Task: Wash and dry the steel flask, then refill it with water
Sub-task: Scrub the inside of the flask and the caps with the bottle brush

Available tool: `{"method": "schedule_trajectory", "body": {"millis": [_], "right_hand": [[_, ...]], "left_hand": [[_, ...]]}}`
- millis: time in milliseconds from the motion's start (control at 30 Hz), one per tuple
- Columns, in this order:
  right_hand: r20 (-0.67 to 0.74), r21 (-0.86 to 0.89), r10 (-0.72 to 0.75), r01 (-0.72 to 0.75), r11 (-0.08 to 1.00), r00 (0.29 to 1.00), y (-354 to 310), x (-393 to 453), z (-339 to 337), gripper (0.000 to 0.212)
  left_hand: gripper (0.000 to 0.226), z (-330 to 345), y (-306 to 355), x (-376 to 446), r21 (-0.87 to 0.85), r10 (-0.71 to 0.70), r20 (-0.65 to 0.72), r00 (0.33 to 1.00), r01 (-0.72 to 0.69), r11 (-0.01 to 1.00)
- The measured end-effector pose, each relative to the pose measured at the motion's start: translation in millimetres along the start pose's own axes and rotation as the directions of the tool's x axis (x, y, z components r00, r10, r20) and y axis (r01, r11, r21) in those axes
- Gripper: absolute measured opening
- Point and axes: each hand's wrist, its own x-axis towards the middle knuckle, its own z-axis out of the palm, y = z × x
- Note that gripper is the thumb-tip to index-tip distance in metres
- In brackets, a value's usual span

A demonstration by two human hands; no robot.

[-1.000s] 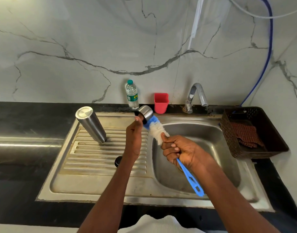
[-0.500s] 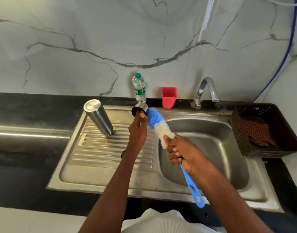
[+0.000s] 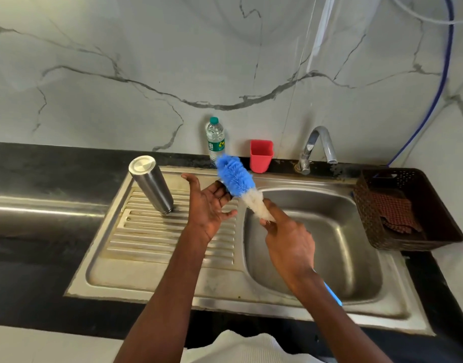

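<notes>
While my right hand (image 3: 288,242) stays wrapped around the blue handle of the bottle brush (image 3: 237,179), just below the white bristles, I carry the blue tip up and toward the wall so any drips fall over metal and not the counter. My left hand (image 3: 209,203) is turned palm up beside the bristles with the fingers spread and loosely bent. Something dark shows at its fingertips right against the brush, but I cannot tell what it is or whether the fingers really grasp it, so I read that hand as released.

Out from the hands, the steel flask (image 3: 151,184) stands mouth down on the ribbed drainboard (image 3: 157,231), its flat base up. I judge it was set there to drain, with the grooves leading water toward the sink bowl (image 3: 330,231). It is well apart from my left hand, with bare ribs between them, so I have room to reach it without touching anything else.

Behind the brush tip, close along the back edge, are a plastic water bottle (image 3: 216,140) and a red cup (image 3: 261,155); a careless swing could knock either. The tap (image 3: 320,145) overhangs the bowl's far rim. To the right, a dark basket (image 3: 413,213) holding a checked cloth (image 3: 395,213) sits just beside the sink, handy for drying.
</notes>
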Motion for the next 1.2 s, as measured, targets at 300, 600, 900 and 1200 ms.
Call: {"method": "schedule_trajectory", "body": {"millis": [300,600,900,1200], "right_hand": [[0.006,-0.09,-0.005,0.005,0.996,1.0,-3.0,9.7,-2.7,0.056],[-0.026,-0.189,0.014,-0.019,0.982,1.0,0.6,7.4,-8.4,0.063],[-0.017,-0.21,0.026,-0.029,0.977,1.0,-7.3,6.9,-12.1,0.063],[-0.004,-0.223,-0.005,0.004,0.975,1.0,-17.5,5.7,-19.8,0.058]], "left_hand": [[0.117,0.3,2.9,-5.7,0.106,0.042,-0.058,0.997,-0.036,0.994],[0.126,14.6,-11.1,-18.2,0.468,0.117,-0.057,0.991,-0.077,0.88],[0.087,13.3,-19.2,-12.5,0.689,0.183,0.002,0.983,-0.134,0.712],[0.114,13.3,-15.5,-6.7,0.782,0.26,-0.002,0.965,-0.161,0.602]]}}
